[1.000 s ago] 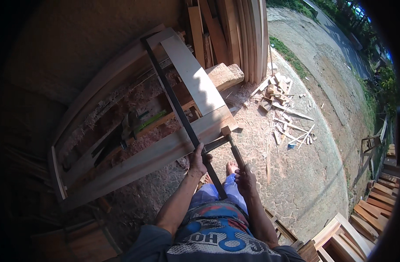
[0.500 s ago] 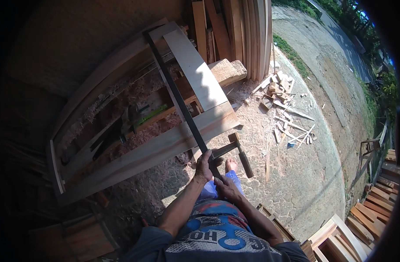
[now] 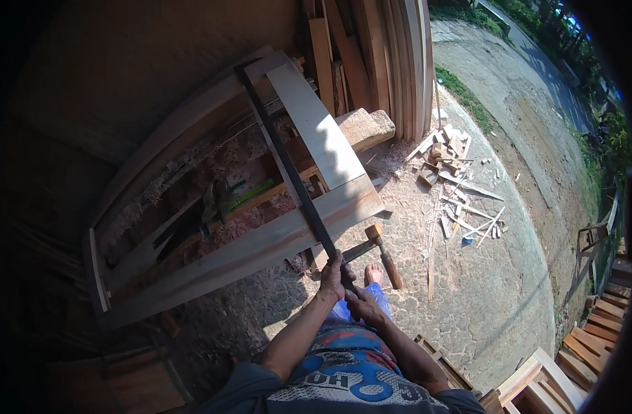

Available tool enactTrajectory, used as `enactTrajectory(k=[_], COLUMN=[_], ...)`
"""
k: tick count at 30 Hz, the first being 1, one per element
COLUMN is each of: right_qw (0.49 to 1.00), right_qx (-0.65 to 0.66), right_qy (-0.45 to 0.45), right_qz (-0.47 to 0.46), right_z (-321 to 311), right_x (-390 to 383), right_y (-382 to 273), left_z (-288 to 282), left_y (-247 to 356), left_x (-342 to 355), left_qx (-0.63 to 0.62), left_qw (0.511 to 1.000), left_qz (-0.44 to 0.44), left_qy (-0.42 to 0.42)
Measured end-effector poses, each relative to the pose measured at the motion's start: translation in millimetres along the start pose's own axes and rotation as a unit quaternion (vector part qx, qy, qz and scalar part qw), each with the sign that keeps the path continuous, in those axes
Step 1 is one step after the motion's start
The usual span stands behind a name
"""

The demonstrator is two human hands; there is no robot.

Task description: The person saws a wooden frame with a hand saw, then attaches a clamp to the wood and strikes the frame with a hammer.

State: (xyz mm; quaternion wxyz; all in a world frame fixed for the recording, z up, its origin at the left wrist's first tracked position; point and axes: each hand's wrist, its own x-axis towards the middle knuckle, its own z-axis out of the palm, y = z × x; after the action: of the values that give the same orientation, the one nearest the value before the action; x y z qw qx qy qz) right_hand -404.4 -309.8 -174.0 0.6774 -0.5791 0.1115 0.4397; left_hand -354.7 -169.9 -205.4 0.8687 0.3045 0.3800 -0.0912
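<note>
A long dark bar clamp (image 3: 294,178) lies across a pale wooden frame (image 3: 247,254), its near end reaching down toward my body. My left hand (image 3: 331,279) is wrapped round the bar beside the sliding jaw. Just below it my right hand (image 3: 363,306) grips the end of the bar. The jaw's arm sticks out to the right, with a wood block (image 3: 373,234) and a wooden screw handle (image 3: 390,270) beside the frame's near edge, not touching it. Inside the frame are shavings and several dark tools, with a green tool (image 3: 261,188) among them.
Tall boards (image 3: 406,69) stand behind the frame. An offcut pile (image 3: 455,165) lies on the concrete floor (image 3: 495,290) at right. Stacked wood pieces (image 3: 592,341) and a pale frame (image 3: 544,379) are at lower right. A road (image 3: 533,62) runs beyond a grass strip.
My right hand has left the screw handle for the end of the bar. The sliding jaw and block have moved out from the frame's edge. The view has shifted slightly.
</note>
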Motion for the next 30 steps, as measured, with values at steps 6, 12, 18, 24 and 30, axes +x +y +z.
enactTrajectory(k=[6,12,18,24,30], right_qw=[0.999,0.998,1.000,0.998,0.997], right_qx=[0.003,-0.036,0.005,0.039,0.060], right_qy=[-0.020,-0.007,-0.024,-0.050,-0.049], right_qz=[-0.051,-0.052,-0.019,0.017,-0.004], right_z=[-3,-4,-11,7,11], right_x=[12,10,14,15,17], right_y=[18,10,16,8,24], left_z=[-4,-10,-1,-7,-13], left_y=[-1,-8,-3,11,9], left_x=[0,7,1,-6,-12], left_qx=[-0.001,-0.018,-0.006,0.003,0.010], left_qw=[1.000,0.999,0.999,0.999,1.000], left_qz=[0.012,0.010,0.014,0.035,0.010], left_qy=[-0.007,-0.036,-0.035,0.007,-0.007])
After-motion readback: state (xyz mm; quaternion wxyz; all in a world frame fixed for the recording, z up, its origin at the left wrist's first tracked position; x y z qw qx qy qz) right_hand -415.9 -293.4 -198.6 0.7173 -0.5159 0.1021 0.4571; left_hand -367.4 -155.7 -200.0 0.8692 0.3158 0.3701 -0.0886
